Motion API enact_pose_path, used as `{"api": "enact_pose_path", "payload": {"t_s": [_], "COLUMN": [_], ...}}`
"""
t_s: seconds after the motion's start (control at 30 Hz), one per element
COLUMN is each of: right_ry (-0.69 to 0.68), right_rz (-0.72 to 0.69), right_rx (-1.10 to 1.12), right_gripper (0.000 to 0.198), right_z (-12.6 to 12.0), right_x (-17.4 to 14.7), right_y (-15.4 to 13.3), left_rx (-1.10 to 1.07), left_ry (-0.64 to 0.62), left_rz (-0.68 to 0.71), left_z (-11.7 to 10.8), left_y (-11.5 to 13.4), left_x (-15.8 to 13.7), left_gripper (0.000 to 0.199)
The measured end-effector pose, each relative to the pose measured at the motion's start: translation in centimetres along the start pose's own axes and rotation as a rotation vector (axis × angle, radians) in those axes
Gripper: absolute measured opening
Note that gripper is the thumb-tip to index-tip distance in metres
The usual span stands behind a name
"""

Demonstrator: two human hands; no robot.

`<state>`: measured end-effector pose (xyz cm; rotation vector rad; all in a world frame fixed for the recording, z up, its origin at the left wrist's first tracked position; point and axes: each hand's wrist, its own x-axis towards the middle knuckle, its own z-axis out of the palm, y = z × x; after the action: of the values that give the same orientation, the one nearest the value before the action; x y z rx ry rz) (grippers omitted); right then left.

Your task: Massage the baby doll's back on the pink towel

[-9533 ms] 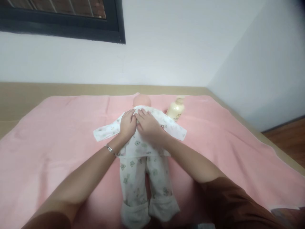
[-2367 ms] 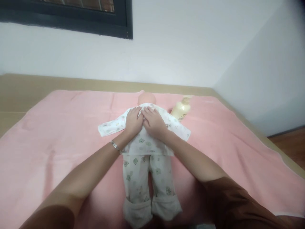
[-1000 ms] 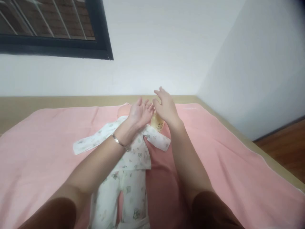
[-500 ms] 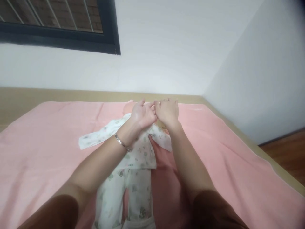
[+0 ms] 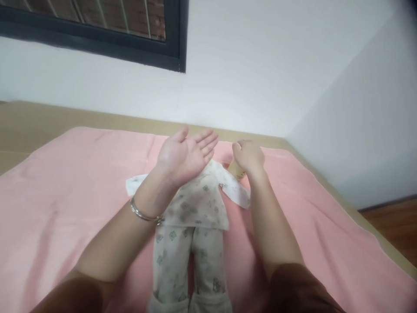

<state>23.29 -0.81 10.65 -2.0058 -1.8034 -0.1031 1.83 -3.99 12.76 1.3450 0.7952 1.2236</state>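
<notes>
A small figure in white printed pyjamas lies on a pink blanket; its head is hidden behind my left hand. That hand is held above the figure's chest, palm up, fingers stretched out and nothing on the palm that I can make out. A silver bangle circles my left wrist. My right hand is to the right, past the pyjama sleeve, with its fingers curled. Just below it shows part of a yellowish container with print on it. Whether my fingers grip its top is hidden.
A tan board edge runs behind the blanket, against the white wall. A dark-framed window is at the upper left. Brown wooden floor shows beyond the right edge.
My hands have come apart: the left moved left and opened flat, the right moved right and curled its fingers. The view has shifted, so the figure appears further right.
</notes>
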Motion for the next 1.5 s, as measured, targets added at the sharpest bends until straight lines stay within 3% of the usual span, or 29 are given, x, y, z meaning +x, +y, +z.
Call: {"api": "enact_pose_path", "payload": {"t_s": [0.13,0.27,0.43,0.53,0.7,0.87,0.97,1.07,1.23,1.37,1.5], "right_ry": [-0.09,-0.076,-0.022,-0.016,-0.023,-0.034,-0.028,0.081,0.304,0.388,0.441], "right_rz": [0.13,0.149,0.138,0.137,0.128,0.112,0.078,0.023,-0.185,-0.419,-0.592], "right_rx": [0.061,0.057,0.048,0.043,0.123,0.216,0.287,0.451,0.681,0.746,0.721], "right_gripper": [0.036,0.033,0.035,0.037,0.046,0.056,0.055,0.056,0.053,0.052,0.049], "right_z": [-0.7,-0.7,-0.2,0.0,-0.1,0.0,0.0,-0.4,-1.5,-1.7,-1.1], "right_x": [0.0,0.1,0.2,0.2,0.1,0.1,0.0,-0.2,-2.0,-5.0,-7.6], "right_y": [-0.3,-0.4,-0.3,-0.1,0.2,0.5,0.7,0.6,-2.0,-5.5,-8.1], "left_rx": [0.126,0.167,0.356,0.416,0.334,0.389,0.204,-0.099,-0.543,-0.633,-0.648], "left_ry": [0.034,0.091,0.293,0.342,0.301,0.28,0.217,0.133,0.109,0.07,0.02], "left_rz": [0.065,0.131,0.232,0.255,0.257,0.193,0.09,-0.058,-0.194,-0.246,-0.168], "left_z": [-3.4,-6.2,-9.1,-9.5,-7.7,-4.8,-2.6,-0.5,2.1,3.5,4.1], "left_y": [1.8,3.6,3.3,3.1,3.5,3.6,4.3,5.0,4.3,3.5,3.5], "left_x": [0.3,0.1,-0.1,-0.4,-1.2,-1.7,-2.4,-3.2,-4.4,-5.2,-5.7], "left_gripper": [0.076,0.077,0.076,0.075,0.075,0.052,0.049,0.048,0.048,0.042,0.034]}}
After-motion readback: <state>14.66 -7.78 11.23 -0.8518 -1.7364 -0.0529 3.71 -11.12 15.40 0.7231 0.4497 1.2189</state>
